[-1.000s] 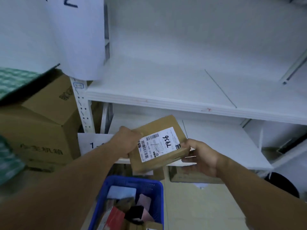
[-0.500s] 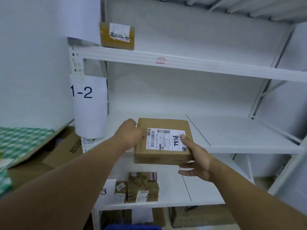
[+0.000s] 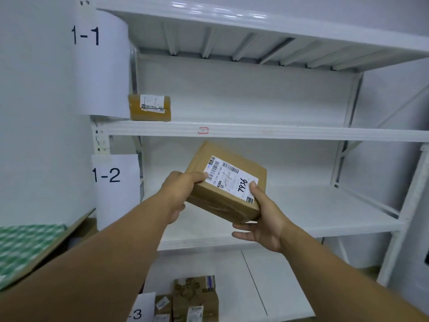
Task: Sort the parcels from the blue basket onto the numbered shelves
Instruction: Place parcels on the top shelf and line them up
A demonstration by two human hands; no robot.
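**Parcel 7936, held before shelf 1-2**

Item: brown cardboard parcel point(image 3: 228, 182), white shipping label up, "7936" handwritten on it. We hold it in the air in front of the middle shelf point(image 3: 325, 219), tilted with its far corner raised, touching no board. We judge the tilt keeps the label readable while we match it to a shelf number.

Left hand point(image 3: 178, 194): fingers closed over the parcel's near-left edge, thumb on top at the label's corner. It carries the weight on that side.

Right hand point(image 3: 262, 219): thumb pressed on the label's right end, fingers spread apart beneath the box as a cradle. The parcel is clamped between thumb and palm.

Shelf signs: "1-1" sign point(image 3: 92, 36) by the upper shelf, "1-2" sign point(image 3: 111, 175) by the middle one, a sign ending in "3" point(image 3: 139, 313) partly cut off below.

Already shelved: one taped parcel point(image 3: 149, 108) on the upper shelf at its left end; small boxes point(image 3: 192, 300) grouped on the lowest shelf, near the left.

The blue basket is out of view. Placement is not yet done; we judge the bare middle shelf the likely target.
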